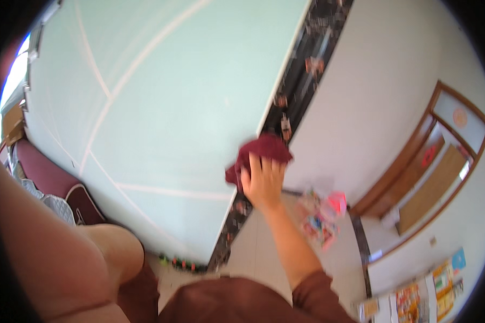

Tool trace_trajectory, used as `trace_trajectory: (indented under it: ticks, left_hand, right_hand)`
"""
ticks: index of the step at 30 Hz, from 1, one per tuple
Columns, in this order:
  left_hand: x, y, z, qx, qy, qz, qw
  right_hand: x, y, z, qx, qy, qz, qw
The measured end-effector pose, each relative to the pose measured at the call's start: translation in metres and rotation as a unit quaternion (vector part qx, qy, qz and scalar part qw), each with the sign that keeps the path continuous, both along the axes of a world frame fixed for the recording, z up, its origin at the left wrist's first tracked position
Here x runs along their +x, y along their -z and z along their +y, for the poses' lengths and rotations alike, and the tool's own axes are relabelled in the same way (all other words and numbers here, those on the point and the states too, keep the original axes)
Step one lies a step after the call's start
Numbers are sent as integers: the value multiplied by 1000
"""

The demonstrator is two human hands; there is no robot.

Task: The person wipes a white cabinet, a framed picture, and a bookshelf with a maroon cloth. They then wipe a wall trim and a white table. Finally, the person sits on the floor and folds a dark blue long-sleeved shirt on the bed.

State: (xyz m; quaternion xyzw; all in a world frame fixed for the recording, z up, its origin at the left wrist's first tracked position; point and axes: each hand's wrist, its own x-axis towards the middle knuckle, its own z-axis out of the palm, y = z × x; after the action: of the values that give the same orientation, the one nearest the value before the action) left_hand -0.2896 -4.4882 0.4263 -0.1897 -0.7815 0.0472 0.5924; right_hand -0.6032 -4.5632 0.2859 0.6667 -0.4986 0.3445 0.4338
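A dark red cloth [266, 149] lies under my right hand [262, 177], whose spread fingers press it against a dark stone trim strip [303, 76] and the neighbouring edge of a pale green wall panel [178, 101]. White curved lines run across the panel. My left hand is out of view; a bare arm fills the lower left of the picture, and a brown-red sleeve covers my right upper arm.
A maroon sofa [48, 173] with grey quilted covers stands at the left. Pink and coloured bags [323, 218] rest on the tiled floor at the right. Beyond them is a wooden-framed doorway [420, 161]. Green and red items [182, 264] line the panel's base.
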Motion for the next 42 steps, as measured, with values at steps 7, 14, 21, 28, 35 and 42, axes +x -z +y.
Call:
trace_trajectory:
  ticks: [7, 14, 21, 28, 35, 42]
  left_hand:
    - [-17, -5, -11, 19, -29, -2, 999]
    - [-40, -29, -21, 9, -10, 10, 1000]
    - [-44, -54, -19, -14, -32, 64, 997]
    - [-81, -47, -34, 42, -72, 126, 988]
    - [-151, 45, -76, 156, -193, 125, 961]
    - [-170, 163, -88, 241, -204, 93, 944]
  right_hand:
    - [5, -1, 2, -17, 24, -20, 999]
    - [-8, -7, 2, -16, -13, -18, 1000]
    - [-2, -108, -8, -117, -28, 22, 993]
    - [-16, -252, -21, -271, -1, 88, 958]
    - [10, -214, -12, -198, -17, 11, 980]
    - [3, 48, 11, 11, -19, -39, 999]
